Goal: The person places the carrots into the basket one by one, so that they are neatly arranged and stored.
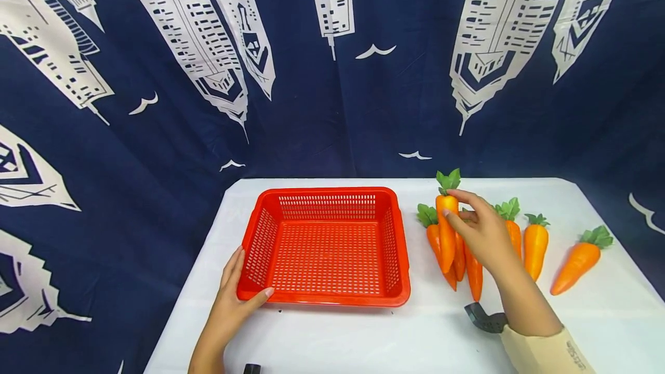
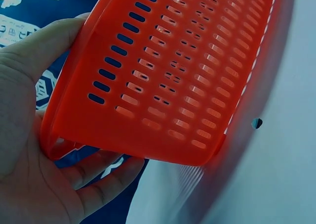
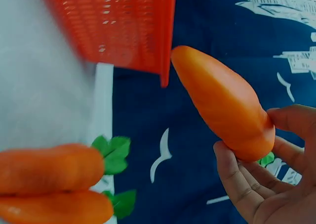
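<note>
A red plastic basket [image 1: 324, 299] with slotted walls stands on the white table. My left hand [image 1: 234, 293] holds its near left corner; in the left wrist view the thumb [image 2: 54, 38] lies along the rim and the other fingers curl round the corner. My right hand [image 1: 480, 232] pinches an orange carrot [image 1: 447, 241] near its leafy top. This carrot hangs tip down over several others on the table, and in the right wrist view the same carrot [image 3: 224, 103] is raised off the table, its tip overlapping the basket [image 3: 128, 31].
Below the held carrot lie several carrots [image 1: 474, 276], partly covered by it and my hand. Another carrot [image 1: 535, 247] lies right of my hand, and one more [image 1: 576, 264] farther right. A dark blue curtain [image 1: 332, 120] printed with white buildings hangs behind the table [image 1: 363, 339].
</note>
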`<state>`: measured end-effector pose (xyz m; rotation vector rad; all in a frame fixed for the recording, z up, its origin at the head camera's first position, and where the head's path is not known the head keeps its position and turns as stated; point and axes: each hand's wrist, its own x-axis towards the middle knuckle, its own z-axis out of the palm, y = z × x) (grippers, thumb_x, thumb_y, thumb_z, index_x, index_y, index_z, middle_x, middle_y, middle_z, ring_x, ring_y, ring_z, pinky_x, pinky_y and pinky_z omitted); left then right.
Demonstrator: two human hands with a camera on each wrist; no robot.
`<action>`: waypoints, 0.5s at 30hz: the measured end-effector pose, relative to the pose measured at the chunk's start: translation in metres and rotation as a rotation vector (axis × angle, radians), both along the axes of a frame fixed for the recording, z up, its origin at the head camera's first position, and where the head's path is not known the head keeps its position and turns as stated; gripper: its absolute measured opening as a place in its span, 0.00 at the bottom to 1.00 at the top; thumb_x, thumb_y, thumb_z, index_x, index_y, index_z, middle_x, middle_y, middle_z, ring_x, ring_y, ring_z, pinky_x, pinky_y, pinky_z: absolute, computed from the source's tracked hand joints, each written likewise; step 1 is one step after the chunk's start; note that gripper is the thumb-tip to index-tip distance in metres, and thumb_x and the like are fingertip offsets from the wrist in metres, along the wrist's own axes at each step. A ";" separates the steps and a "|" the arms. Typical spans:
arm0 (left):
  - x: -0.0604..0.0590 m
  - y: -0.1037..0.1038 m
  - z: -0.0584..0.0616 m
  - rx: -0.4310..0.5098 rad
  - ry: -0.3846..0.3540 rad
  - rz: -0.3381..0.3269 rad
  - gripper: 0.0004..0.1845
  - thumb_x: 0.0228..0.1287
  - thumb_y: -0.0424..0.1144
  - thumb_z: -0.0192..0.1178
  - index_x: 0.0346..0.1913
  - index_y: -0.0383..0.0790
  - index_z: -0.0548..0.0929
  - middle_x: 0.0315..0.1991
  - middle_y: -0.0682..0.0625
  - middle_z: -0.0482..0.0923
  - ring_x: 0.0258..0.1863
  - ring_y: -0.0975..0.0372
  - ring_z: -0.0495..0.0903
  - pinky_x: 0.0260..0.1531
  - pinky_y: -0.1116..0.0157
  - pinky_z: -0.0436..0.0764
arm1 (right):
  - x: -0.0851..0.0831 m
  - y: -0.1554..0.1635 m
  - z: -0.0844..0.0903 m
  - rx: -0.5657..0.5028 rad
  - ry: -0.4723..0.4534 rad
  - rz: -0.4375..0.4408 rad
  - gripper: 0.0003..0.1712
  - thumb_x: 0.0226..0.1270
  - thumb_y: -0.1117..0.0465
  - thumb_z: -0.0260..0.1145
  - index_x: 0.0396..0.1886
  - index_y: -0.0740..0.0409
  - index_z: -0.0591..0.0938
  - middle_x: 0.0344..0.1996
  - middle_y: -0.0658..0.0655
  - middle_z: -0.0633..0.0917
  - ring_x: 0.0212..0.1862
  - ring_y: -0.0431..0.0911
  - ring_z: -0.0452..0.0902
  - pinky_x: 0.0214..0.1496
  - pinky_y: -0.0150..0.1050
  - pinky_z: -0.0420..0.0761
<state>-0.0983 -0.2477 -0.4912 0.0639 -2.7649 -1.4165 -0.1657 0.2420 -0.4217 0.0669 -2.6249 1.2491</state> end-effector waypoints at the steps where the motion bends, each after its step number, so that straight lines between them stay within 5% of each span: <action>1: 0.000 0.000 0.000 0.000 -0.002 -0.001 0.59 0.56 0.52 0.75 0.82 0.62 0.45 0.83 0.55 0.40 0.80 0.49 0.49 0.69 0.29 0.57 | -0.002 -0.003 0.002 0.003 0.016 0.009 0.28 0.75 0.49 0.62 0.72 0.43 0.74 0.66 0.64 0.76 0.54 0.66 0.82 0.49 0.59 0.86; 8: 0.004 0.005 0.001 0.005 -0.015 -0.016 0.60 0.54 0.55 0.75 0.82 0.61 0.44 0.83 0.59 0.38 0.80 0.48 0.47 0.69 0.29 0.57 | -0.016 -0.024 0.014 -0.035 0.059 0.070 0.25 0.76 0.51 0.62 0.70 0.40 0.76 0.63 0.61 0.76 0.52 0.62 0.82 0.39 0.31 0.85; 15: 0.006 0.009 0.003 -0.007 -0.013 -0.027 0.61 0.54 0.55 0.76 0.83 0.58 0.44 0.83 0.55 0.39 0.79 0.45 0.50 0.67 0.27 0.57 | -0.026 -0.046 0.031 -0.138 0.038 0.151 0.26 0.76 0.52 0.62 0.71 0.43 0.75 0.62 0.62 0.75 0.54 0.62 0.83 0.42 0.28 0.85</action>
